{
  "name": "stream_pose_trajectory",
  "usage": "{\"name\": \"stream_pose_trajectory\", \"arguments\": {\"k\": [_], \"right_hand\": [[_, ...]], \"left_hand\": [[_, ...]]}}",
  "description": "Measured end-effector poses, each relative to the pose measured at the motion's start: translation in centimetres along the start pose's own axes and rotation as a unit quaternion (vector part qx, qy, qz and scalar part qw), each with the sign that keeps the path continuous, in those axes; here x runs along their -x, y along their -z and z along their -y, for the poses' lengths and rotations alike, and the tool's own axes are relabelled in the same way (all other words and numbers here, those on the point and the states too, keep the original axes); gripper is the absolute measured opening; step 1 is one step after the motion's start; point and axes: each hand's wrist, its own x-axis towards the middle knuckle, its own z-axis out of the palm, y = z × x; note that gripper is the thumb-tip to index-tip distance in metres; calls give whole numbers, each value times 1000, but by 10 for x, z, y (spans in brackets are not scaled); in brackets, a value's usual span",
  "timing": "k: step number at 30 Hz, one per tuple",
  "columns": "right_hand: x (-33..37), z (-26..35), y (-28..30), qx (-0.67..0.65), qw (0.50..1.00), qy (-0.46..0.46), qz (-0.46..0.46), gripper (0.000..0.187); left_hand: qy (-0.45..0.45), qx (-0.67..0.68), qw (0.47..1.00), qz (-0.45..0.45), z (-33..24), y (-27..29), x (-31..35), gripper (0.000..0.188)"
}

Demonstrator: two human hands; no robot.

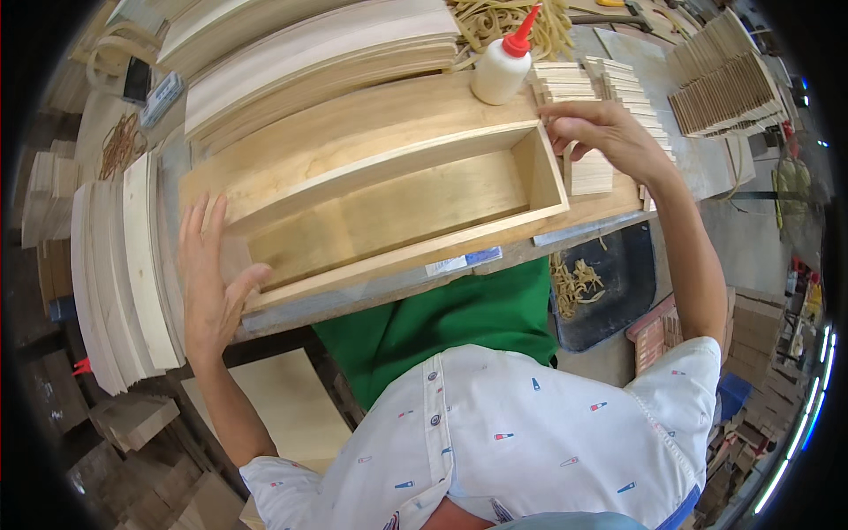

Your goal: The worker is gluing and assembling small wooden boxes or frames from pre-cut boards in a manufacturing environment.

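Wooden box (411,251), long: on board (344,141). Left hand (212,283): spread open at box's left end. Right hand (616,139): bent-fingered at box's far right corner; grip cannot be told. White bottle (501,75): just behind box; backward shove could topple it. Uneven pressing could skew box.

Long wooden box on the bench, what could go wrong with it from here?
The white squeeze bottle with the red nozzle stands close behind the wooden box, near the right hand, so a stray knock might tip it. The small wooden pieces beside the box's right end are close to that hand too and could get nudged. With the left hand at the opposite end, uneven pressure might skew the box.
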Motion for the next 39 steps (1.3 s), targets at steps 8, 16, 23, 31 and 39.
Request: {"name": "stream_pose_trajectory", "arguments": {"k": [8,16,23,31,39], "right_hand": [[-26,8,0,-35,988,-131,80,41],[-48,32,8,94,971,-167,145,36],[-38,3,8,-3,986,-122,109,43],[-23,-30,-9,-100,993,-41,55,49],[-4,-25,-25,-103,994,-8,26,52]], "left_hand": [[89,139,986,-22,1,-23,-2,52],[76,163,984,-15,8,-27,-1,51],[59,138,987,-61,7,-26,2,52],[-112,89,986,-79,-127,-54,-13,55],[-222,161,960,-52,-220,-127,-61,20]]}}
